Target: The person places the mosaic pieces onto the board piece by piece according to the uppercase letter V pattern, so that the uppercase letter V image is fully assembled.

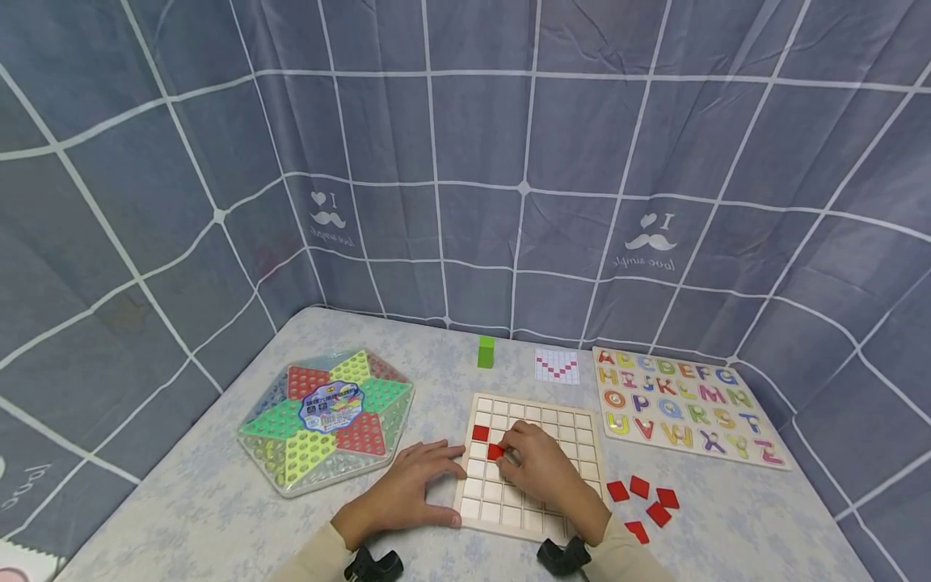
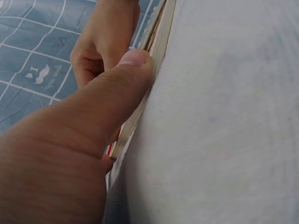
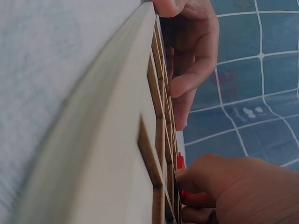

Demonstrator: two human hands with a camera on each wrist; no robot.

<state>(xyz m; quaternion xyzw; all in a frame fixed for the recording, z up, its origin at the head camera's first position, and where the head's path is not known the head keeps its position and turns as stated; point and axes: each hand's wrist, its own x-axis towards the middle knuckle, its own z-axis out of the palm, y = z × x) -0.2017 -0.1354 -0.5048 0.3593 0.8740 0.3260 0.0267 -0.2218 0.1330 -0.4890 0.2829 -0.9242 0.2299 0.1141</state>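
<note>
A wooden grid board (image 1: pixel 538 402) lies on the table before me. One red square tile (image 1: pixel 481 433) sits in a cell near its left side. A second red tile (image 1: pixel 495 452) lies diagonally below the first, pinched at the fingertips of my right hand (image 1: pixel 541 466). In the right wrist view that hand's curled fingers partly cover the red piece (image 3: pixel 181 161). My left hand (image 1: pixel 416 487) rests at the board's left edge, fingers spread and thumb extended. The left wrist view shows its thumb (image 2: pixel 133 60) against the board's side (image 2: pixel 163 35).
Several loose red tiles (image 1: pixel 659 514) lie right of the board. Behind it are a green block (image 1: pixel 486 352) and a pattern card (image 1: pixel 557 367). An alphabet board (image 1: pixel 684 404) lies at right, a hexagonal boxed game (image 1: pixel 327 420) at left. A grid-patterned curtain (image 1: pixel 480 226) borders the table.
</note>
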